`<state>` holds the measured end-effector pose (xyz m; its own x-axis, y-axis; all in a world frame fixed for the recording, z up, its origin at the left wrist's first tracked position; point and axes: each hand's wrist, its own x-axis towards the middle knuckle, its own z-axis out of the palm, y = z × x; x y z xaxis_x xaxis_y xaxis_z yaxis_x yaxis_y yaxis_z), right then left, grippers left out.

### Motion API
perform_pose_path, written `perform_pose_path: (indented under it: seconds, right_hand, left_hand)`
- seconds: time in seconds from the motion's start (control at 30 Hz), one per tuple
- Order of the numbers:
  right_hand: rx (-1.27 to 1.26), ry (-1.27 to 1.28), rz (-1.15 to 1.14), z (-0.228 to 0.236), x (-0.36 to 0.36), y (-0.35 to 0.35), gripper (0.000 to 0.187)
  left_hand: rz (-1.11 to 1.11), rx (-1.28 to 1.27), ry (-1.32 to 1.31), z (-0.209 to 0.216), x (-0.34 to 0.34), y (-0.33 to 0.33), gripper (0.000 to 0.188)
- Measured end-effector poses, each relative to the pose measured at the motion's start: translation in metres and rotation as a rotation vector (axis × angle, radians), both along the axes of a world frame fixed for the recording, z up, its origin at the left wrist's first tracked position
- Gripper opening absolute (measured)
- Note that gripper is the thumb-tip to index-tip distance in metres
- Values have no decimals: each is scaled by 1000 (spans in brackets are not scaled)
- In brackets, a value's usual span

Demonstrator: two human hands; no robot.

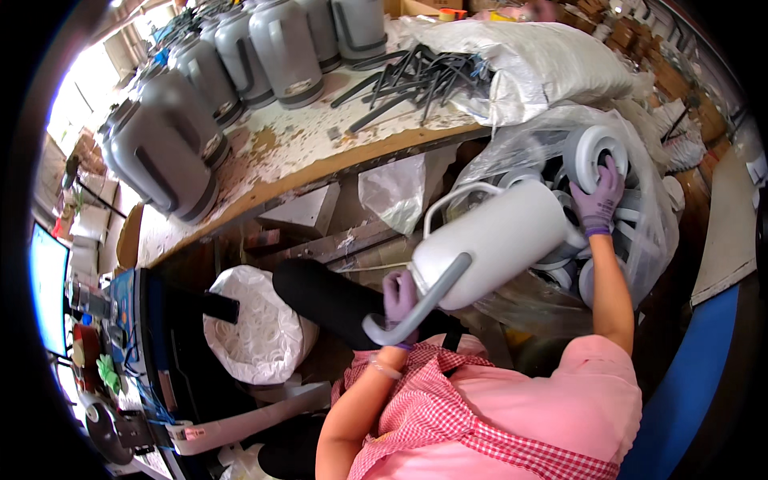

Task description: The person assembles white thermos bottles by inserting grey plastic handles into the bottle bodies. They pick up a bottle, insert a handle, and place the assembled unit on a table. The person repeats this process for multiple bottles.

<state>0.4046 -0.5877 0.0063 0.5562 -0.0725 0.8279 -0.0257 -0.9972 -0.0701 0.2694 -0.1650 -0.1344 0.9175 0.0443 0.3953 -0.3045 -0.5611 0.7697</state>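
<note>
A pale grey jug body (pixel 500 240) lies tilted across my lap, with a thin white handle-like loop (pixel 448 204) along its far side. My left hand (pixel 398 298), in a purple glove, is closed at the jug's near-left end; some of its fingers are hidden. A darker grey curved handle (pixel 428 296) crosses in front of that hand and against the jug. Out to the right, my gloved right hand (pixel 598 198) grips a grey ring-shaped part (pixel 590 158), thumb and fingers at its rim and opening. Beneath it, a clear plastic bag (pixel 652 240) contains several similar grey rings.
Several grey jugs (pixel 276 52) stand on the worn workbench (pixel 272 152). Beside them are a pile of dark grey handles (pixel 420 80) and a stuffed white sack (pixel 552 60). An open white bag (pixel 252 328) sits left of my knee. A blue panel (pixel 692 368) runs along the right.
</note>
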Motion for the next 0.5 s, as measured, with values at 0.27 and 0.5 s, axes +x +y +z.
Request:
perform_pose_path:
  seconds: [0.27, 0.5]
  right_hand:
    - [1764, -315, 882, 47, -83, 8, 56]
    - [2145, -154, 950, -18, -80, 9, 58]
  left_hand:
    - [-354, -513, 268, 21, 16, -102, 37]
    - [-117, -1430, 692, 5, 38, -14, 53]
